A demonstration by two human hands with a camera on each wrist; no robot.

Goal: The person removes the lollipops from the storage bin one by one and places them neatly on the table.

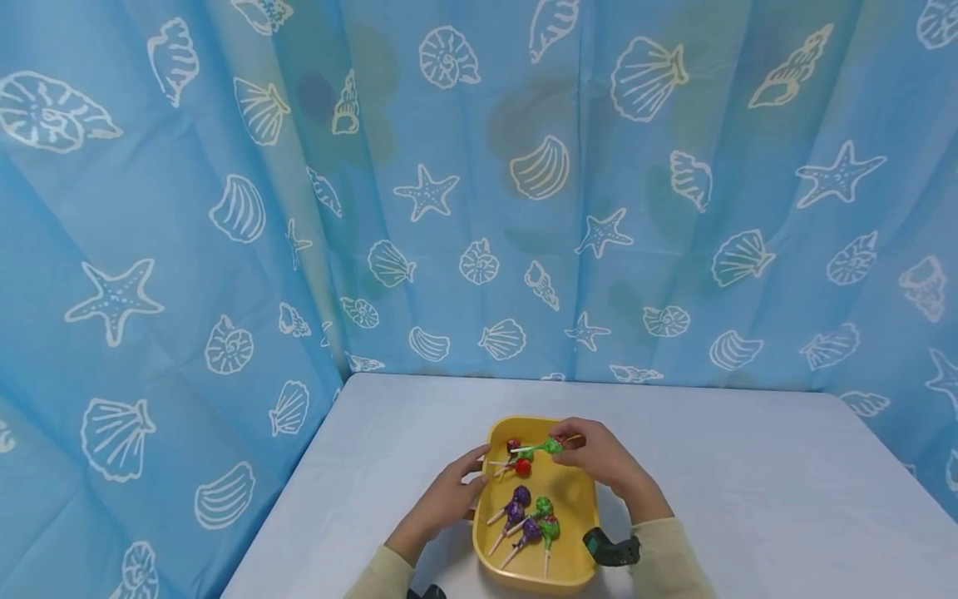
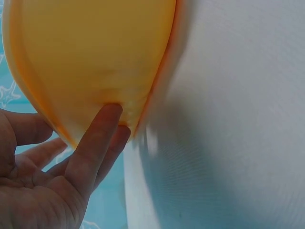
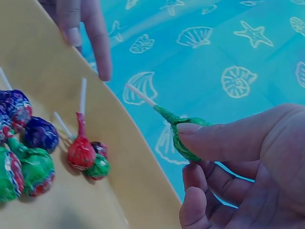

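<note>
My right hand [image 1: 595,453] pinches a green-wrapped lollipop [image 3: 183,138] between thumb and fingers, over the far right part of a yellow tray [image 1: 576,507]. The lollipop's white stick [image 3: 142,94] points left in the head view. My left hand [image 1: 449,495] is at the tray's left side, fingers spread. In the left wrist view two straight fingers [image 2: 97,143] lie against the tray's outer wall, while the thumb reaches the rim. A red lollipop [image 1: 523,467] lies with others at the far left inside, near purple lollipops [image 1: 521,496] and green ones [image 1: 550,527].
The tray stands on a table with a white cover [image 1: 748,482]. Behind and to the left hangs a blue curtain [image 1: 479,208] with white shell and starfish prints. A dark wrist strap [image 1: 612,549] sits on the right forearm.
</note>
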